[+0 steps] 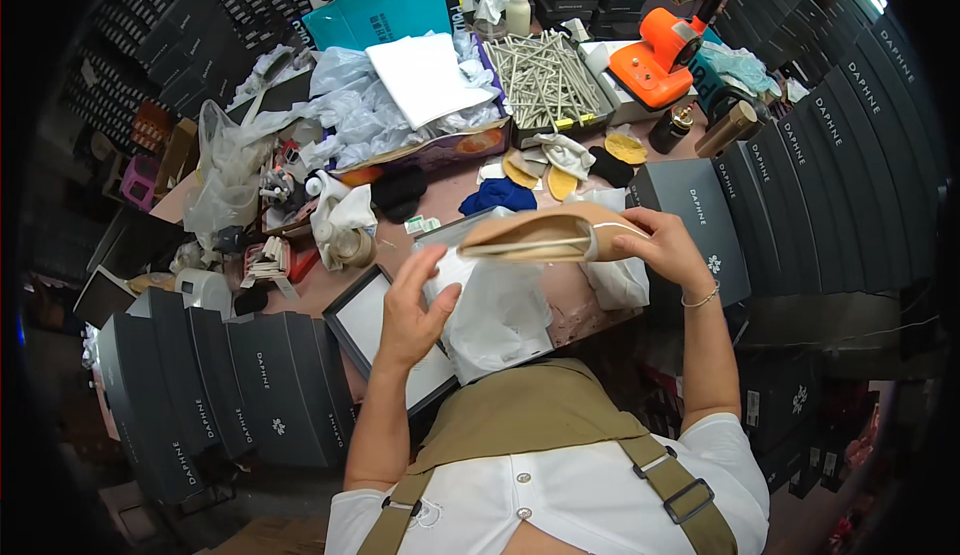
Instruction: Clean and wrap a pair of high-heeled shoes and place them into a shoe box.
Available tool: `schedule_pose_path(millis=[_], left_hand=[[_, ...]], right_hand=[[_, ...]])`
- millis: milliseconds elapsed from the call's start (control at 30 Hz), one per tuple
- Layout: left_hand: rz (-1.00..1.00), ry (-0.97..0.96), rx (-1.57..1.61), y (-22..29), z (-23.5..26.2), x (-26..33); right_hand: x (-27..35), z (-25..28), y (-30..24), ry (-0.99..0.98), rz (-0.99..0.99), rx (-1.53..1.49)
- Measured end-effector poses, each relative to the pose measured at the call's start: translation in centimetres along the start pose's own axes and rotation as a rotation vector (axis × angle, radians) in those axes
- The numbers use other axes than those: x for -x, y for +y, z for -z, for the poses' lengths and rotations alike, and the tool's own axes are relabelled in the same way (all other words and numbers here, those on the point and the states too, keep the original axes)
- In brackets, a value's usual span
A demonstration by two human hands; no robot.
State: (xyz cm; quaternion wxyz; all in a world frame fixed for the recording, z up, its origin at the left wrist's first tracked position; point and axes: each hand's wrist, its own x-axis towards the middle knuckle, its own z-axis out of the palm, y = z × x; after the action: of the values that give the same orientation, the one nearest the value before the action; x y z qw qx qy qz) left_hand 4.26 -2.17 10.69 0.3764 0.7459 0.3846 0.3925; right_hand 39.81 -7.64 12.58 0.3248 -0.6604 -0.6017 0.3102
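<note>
A tan shoe is held up over the work table, tilted on its side, with a pale stick lying along its opening. My right hand grips the shoe at its right end. Close to its other end is my left hand, thumb and fingers apart; whether a fingertip touches the shoe or the white paper behind it I cannot tell. Below the shoe, white tissue paper spreads over a box at the table's front edge. A dark box part with a white inside lies left of it.
Dark grey shoeboxes stand in rows at left and right. Behind are a carton of crumpled paper, a box of pale sticks, an orange tool on a stand, yellow pads and a blue cloth.
</note>
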Motion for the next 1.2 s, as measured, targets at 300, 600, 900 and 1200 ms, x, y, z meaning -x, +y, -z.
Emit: schedule_pose_path(millis=[300, 600, 900, 1200], left_hand=[[0.768, -0.219, 0.878, -5.2, -7.2, 3.3], [0.663, 0.311, 0.8, -7.6, -9.9, 5.5], [0.748, 0.24, 0.637, -12.1, -11.2, 5.4], [0.403, 0.075, 0.315, -5.8, -10.9, 3.5]], right_hand=[[-6.3, -10.0, -3.1, 0.202, 0.557, 0.012], [2.4, -20.5, -0.2, -0.255, -0.041, -0.182], [2.1, -17.0, 1.7, -0.492, -0.502, -0.578], [-2.4, -9.3, 16.6, -0.482, -0.27, 0.919]])
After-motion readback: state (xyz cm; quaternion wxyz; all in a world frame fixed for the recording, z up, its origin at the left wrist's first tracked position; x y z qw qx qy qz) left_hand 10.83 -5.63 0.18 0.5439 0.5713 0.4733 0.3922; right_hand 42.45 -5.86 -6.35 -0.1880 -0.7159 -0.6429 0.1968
